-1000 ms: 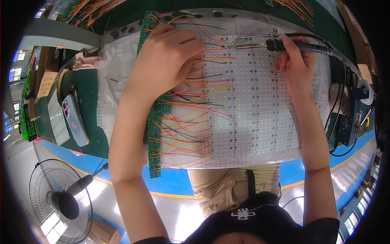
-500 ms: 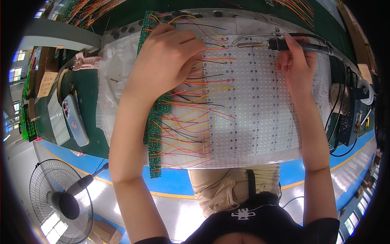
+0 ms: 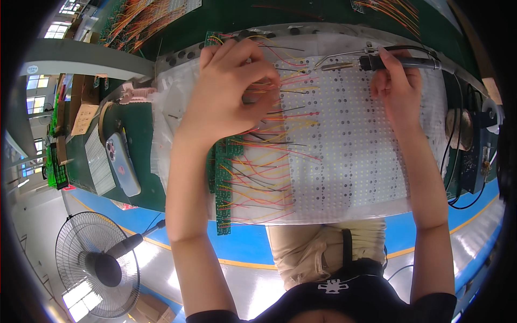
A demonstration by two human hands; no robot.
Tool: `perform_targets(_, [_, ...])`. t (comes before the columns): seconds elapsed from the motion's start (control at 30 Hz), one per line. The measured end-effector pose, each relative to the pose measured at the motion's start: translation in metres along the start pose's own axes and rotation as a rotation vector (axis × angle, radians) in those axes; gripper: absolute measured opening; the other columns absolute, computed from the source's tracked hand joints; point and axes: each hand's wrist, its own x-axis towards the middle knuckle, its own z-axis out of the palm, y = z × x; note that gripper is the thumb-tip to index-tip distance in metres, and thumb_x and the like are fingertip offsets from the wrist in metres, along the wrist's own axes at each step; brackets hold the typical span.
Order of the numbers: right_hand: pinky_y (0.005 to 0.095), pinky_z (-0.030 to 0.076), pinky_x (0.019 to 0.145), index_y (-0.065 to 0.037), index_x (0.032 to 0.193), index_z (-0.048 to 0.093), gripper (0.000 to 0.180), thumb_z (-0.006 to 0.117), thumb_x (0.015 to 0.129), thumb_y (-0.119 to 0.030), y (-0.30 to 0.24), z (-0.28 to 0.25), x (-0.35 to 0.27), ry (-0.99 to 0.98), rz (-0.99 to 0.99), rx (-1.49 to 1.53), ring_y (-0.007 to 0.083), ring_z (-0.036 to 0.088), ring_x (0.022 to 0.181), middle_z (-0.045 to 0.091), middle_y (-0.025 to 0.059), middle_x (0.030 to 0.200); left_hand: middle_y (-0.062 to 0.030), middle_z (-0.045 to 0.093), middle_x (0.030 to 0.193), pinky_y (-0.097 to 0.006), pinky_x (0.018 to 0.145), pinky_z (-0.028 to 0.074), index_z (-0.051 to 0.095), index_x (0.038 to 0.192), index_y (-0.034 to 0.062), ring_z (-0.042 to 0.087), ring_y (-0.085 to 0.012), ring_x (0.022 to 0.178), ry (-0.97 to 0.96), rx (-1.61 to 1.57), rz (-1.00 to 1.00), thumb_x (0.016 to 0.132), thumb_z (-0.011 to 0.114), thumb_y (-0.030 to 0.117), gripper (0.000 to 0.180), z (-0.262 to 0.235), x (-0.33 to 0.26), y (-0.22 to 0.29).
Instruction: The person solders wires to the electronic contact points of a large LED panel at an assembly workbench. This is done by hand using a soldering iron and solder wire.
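Note:
My right hand (image 3: 401,89) is closed round the black handle of a soldering iron (image 3: 371,63). Its metal tip points left over a white panel (image 3: 366,140) dotted with rows of small pale squares, and a thin metal tube runs above the tip. My left hand (image 3: 231,89) arches over the upper part of a column of green circuit boards (image 3: 223,188). Its thumb and forefinger meet in a pinch at a thin wire (image 3: 285,83) by the panel's left edge. Red, yellow and black wires (image 3: 258,167) fan from the boards onto the panel. My left hand hides part of the boards.
A phone (image 3: 124,164) and a white strip sheet (image 3: 100,161) lie at left. Wire bundles (image 3: 156,27) rest at the far side. Right of the panel stand a dark box (image 3: 474,161) and black cables (image 3: 449,161). A fan (image 3: 99,264) is at lower left.
My left hand has moved slightly down toward me along the wires, its fingers now forming a ring. The iron's tip has shifted a little off the wire ends. The whole view has shifted.

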Motion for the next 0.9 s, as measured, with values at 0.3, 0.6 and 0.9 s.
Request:
perform_targets(0.3, [0.0248,0.036,0.039,-0.003,0.081,0.051,0.018,0.061,0.082,-0.019,0.000,0.000,0.000,-0.046,0.016,0.018,0.0087,0.040,0.039,0.044,0.0002,0.048,-0.0006,0.051,0.081,-0.032,0.075,0.029,0.060,0.082,0.0109,0.050,-0.0181,0.081,0.077,-0.030,-0.009,0.064,0.067,0.009,0.020,0.016,0.001,0.000])
perform_targets(0.6, [0.0241,0.036,0.039,-0.003,0.081,0.051,0.020,0.062,0.082,-0.019,-0.001,0.002,0.000,-0.044,0.010,0.007,0.0086,0.040,0.039,0.043,-0.0001,0.047,-0.0014,0.054,0.085,-0.033,0.075,0.033,0.061,0.085,0.0098,0.052,-0.0193,0.084,0.029,-0.019,0.004,0.065,0.065,0.006,0.021,0.019,0.001,0.000])
perform_targets(0.9, [0.0252,0.034,0.040,-0.006,0.081,0.049,0.017,0.059,0.084,-0.020,-0.001,0.004,-0.001,-0.024,0.016,-0.024,0.0087,0.037,0.038,0.039,-0.0003,0.045,-0.0011,0.054,0.086,-0.033,0.075,0.035,0.063,0.084,0.0109,0.053,-0.0181,0.081,0.034,-0.040,0.060,0.066,0.066,0.003,0.020,0.022,0.000,0.001])
